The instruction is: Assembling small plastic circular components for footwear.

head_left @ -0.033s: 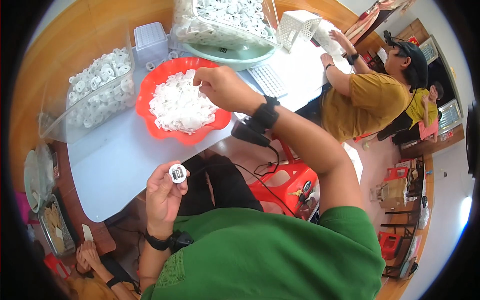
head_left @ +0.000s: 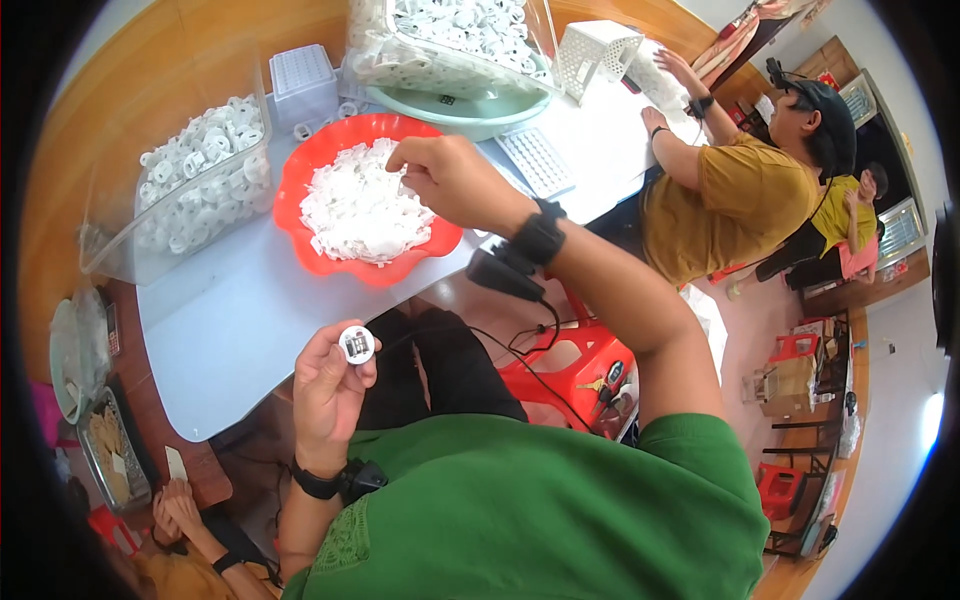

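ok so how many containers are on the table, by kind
red scalloped bowl of white pieces under the right hand: 1
clear plastic bins of white round parts: 2
pale green basin: 1
white slotted basket: 1
total: 5

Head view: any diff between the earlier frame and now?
No visible change. The right hand reaches over the red scalloped plastic bowl of small white parts, fingertips at the pile. The left hand holds a small round white part with a dark centre, in front of the white table.
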`<state>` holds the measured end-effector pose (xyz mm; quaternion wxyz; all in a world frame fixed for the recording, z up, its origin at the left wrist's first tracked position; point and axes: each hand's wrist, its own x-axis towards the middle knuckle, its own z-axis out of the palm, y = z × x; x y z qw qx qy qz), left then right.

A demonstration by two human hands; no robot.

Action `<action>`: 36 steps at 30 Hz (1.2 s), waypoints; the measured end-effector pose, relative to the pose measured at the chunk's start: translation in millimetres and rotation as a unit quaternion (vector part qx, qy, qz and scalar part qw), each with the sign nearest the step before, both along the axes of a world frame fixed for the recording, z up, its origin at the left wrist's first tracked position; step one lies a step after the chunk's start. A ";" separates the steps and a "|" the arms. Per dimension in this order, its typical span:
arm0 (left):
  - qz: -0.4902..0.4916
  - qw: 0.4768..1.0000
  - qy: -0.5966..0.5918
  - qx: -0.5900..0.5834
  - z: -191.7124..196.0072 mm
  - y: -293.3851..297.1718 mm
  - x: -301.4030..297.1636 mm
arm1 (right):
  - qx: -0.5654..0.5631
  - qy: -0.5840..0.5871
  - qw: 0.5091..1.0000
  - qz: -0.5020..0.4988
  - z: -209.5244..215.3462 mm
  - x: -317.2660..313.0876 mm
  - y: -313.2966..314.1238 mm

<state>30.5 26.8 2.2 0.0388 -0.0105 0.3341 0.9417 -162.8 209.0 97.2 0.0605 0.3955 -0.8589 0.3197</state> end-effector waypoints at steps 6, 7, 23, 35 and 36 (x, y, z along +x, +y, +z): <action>0.000 1.000 -0.003 0.012 1.4 9.5 6.6 | -0.183 -0.269 0.946 -0.005 10.5 77.1 18.1; -0.013 1.000 0.000 0.019 2.7 12.0 6.7 | -0.185 -0.273 0.944 0.005 11.1 89.9 20.7; -0.104 0.994 0.029 0.035 23.3 43.3 26.2 | -0.460 -0.518 0.721 -0.020 -25.8 172.7 43.8; -0.114 0.992 0.025 0.037 24.3 48.3 37.5 | -0.454 -0.458 0.764 -0.020 -24.7 190.9 48.1; -0.113 0.993 0.024 0.037 23.8 47.9 37.8 | -0.455 -0.452 0.767 -0.019 -27.1 191.1 47.9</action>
